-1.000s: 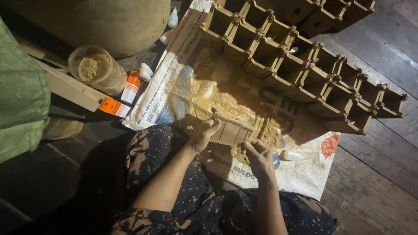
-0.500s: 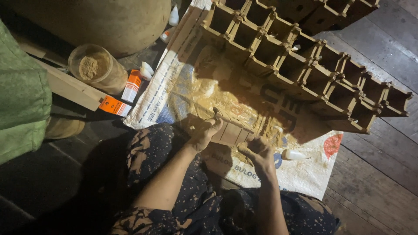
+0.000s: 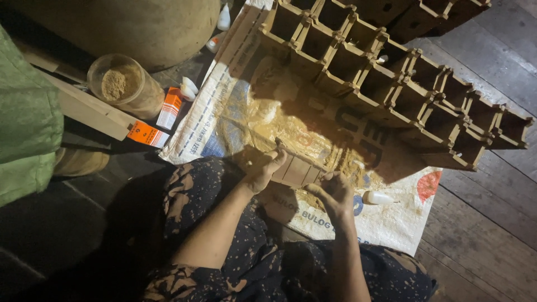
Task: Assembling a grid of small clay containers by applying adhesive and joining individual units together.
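Note:
A small wooden piece made of joined slats (image 3: 299, 168) lies on a printed woven sack (image 3: 235, 106) dusted with sawdust. My left hand (image 3: 262, 168) grips its left end. Around its right end my right hand (image 3: 334, 193) is closed. Just to the right of that hand lies a small white glue bottle (image 3: 377, 197) on the sack. Behind the piece stands a long wooden rack of square compartments (image 3: 391, 78), running from the top middle to the right.
A clear jar of sawdust (image 3: 126, 84) stands at the left beside a wooden plank (image 3: 92, 109). Orange and white small boxes (image 3: 146, 134) and more white glue bottles (image 3: 224, 17) lie nearby. Green cloth (image 3: 25, 117) fills the left edge. Floor is dark wooden boards (image 3: 486, 223).
My right hand has shifted slightly along the right end of the slatted piece. My left hand stays on the left end. The view has barely moved.

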